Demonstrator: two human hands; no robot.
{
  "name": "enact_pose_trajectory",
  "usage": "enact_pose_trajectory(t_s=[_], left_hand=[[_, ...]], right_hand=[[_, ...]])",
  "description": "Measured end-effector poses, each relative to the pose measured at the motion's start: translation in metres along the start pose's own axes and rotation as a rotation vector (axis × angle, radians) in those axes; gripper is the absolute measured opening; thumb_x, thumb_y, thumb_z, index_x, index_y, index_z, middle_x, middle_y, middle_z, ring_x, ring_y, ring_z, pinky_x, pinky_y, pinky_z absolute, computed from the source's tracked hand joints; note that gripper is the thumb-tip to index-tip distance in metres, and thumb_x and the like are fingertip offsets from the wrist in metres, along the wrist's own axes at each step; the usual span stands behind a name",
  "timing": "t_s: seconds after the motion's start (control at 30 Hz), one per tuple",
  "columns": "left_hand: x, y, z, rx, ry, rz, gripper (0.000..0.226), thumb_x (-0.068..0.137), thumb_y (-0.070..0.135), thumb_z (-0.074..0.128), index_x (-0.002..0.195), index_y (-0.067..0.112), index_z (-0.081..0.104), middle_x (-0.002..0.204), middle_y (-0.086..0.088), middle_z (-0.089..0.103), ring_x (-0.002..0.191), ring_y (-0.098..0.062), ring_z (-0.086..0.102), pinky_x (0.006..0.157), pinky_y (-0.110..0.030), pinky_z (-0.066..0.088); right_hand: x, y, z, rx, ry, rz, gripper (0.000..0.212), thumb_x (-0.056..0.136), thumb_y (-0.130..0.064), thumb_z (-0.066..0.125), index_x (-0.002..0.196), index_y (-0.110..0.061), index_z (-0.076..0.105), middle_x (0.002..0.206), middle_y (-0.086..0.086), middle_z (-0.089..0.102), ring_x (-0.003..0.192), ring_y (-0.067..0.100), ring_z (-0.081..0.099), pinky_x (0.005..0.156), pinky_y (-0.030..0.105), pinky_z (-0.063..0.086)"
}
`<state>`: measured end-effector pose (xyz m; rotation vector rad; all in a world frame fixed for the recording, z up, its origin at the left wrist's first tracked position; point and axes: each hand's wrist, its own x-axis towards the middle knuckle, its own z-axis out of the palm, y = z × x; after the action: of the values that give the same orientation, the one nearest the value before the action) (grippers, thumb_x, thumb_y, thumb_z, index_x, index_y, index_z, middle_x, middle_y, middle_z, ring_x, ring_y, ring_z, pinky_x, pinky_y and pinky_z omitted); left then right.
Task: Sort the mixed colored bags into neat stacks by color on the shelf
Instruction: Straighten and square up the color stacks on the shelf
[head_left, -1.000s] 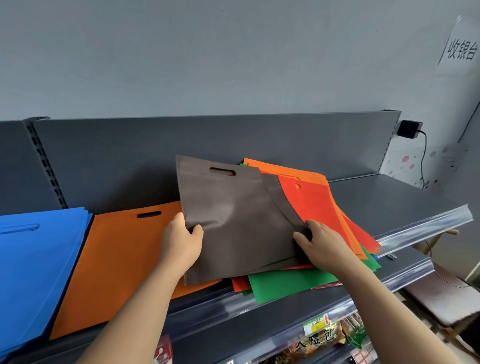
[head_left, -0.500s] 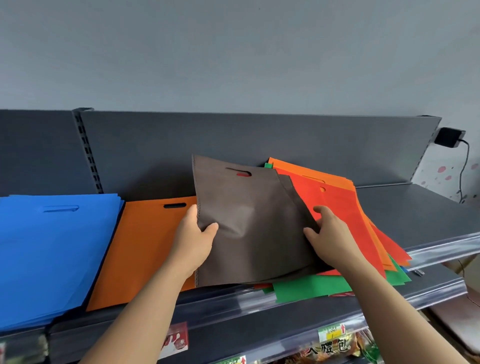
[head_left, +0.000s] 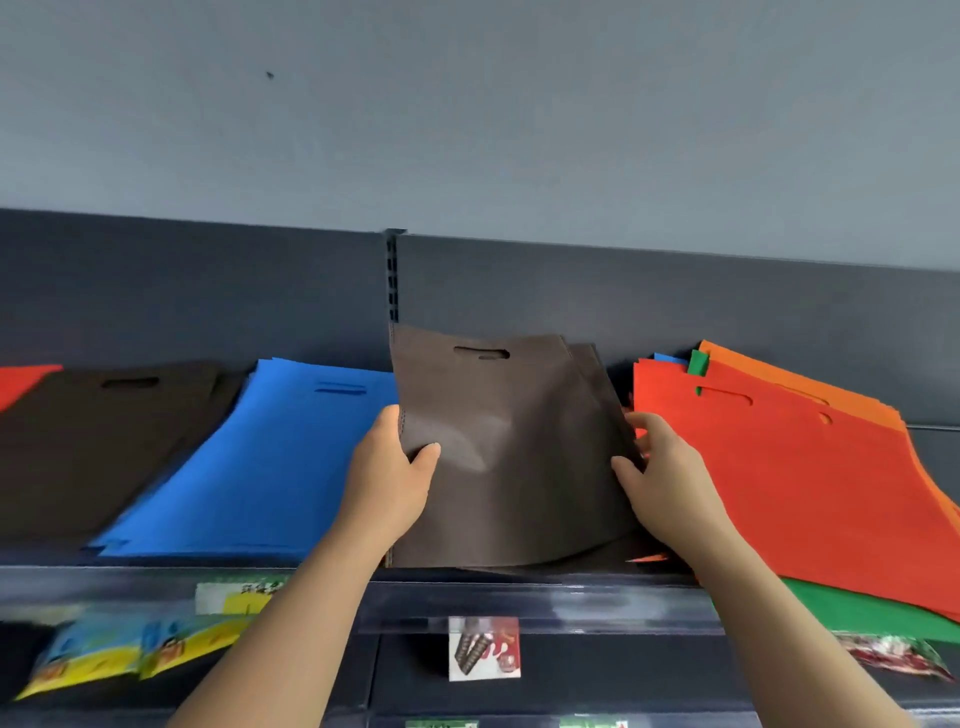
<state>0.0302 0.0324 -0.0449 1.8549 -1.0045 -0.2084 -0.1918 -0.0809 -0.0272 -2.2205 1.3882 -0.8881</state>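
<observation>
Obs: brown bag (head_left: 509, 447) stands tilted at the shelf (head_left: 519, 597) front between blue stack (head_left: 270, 457) and mixed pile (head_left: 779, 467), left hand (head_left: 389, 478) pinching its left edge and right hand (head_left: 665, 483) its right, probably to keep it flat for transfer to the brown stack (head_left: 104, 441).

Left forearm (head_left: 306, 618) bare, right forearm (head_left: 763, 623) bare too, both uncovered all the way down to the bottom of the picture. Left grip (head_left: 387, 467) and right grip (head_left: 670, 483) bare as well: slim wrists, smooth rounded forearms.
</observation>
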Motion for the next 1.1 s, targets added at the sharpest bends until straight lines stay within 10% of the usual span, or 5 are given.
enact_pose_trajectory(t_s=[0.47, 0.73, 0.9, 1.1], left_hand=[[-0.016, -0.128, -0.222, 0.076, 0.086, -0.158, 0.035, 0.083, 0.007, 0.059, 0.115, 0.022, 0.055, 0.100, 0.008, 0.066, 0.082, -0.005, 0.060, 0.056, -0.012, 0.037], [0.000, -0.181, -0.299, 0.188, 0.185, -0.243, 0.051, 0.090, 0.019, 0.061, 0.138, 0.011, 0.044, 0.129, -0.005, 0.058, 0.121, -0.019, 0.052, 0.089, -0.028, 0.041], [0.022, -0.206, -0.326, 0.193, 0.184, -0.250, 0.023, 0.086, 0.013, 0.058, 0.108, 0.019, 0.056, 0.092, 0.009, 0.063, 0.077, -0.006, 0.058, 0.059, -0.023, 0.041], [0.053, -0.233, -0.349, 0.269, 0.194, -0.265, 0.044, 0.088, 0.007, 0.058, 0.132, 0.012, 0.049, 0.118, -0.002, 0.060, 0.115, -0.025, 0.055, 0.088, -0.030, 0.043]], right_hand=[[-0.062, -0.192, 0.148, 0.202, -0.116, -0.102, 0.046, 0.091, -0.011, 0.054, 0.136, -0.018, 0.042, 0.108, 0.000, 0.061, 0.091, 0.018, 0.054, 0.073, 0.026, 0.037], [-0.074, -0.268, 0.217, 0.230, -0.198, -0.093, 0.048, 0.094, -0.015, 0.052, 0.140, -0.020, 0.037, 0.128, 0.003, 0.055, 0.116, 0.023, 0.052, 0.093, 0.038, 0.047], [-0.059, -0.300, 0.256, 0.229, -0.240, -0.119, 0.047, 0.094, -0.015, 0.050, 0.139, -0.020, 0.038, 0.127, 0.003, 0.056, 0.116, 0.024, 0.052, 0.092, 0.037, 0.044], [-0.043, -0.327, 0.295, 0.171, -0.268, -0.142, 0.049, 0.094, -0.019, 0.050, 0.140, -0.018, 0.037, 0.130, 0.004, 0.056, 0.117, 0.024, 0.052, 0.095, 0.042, 0.047]])
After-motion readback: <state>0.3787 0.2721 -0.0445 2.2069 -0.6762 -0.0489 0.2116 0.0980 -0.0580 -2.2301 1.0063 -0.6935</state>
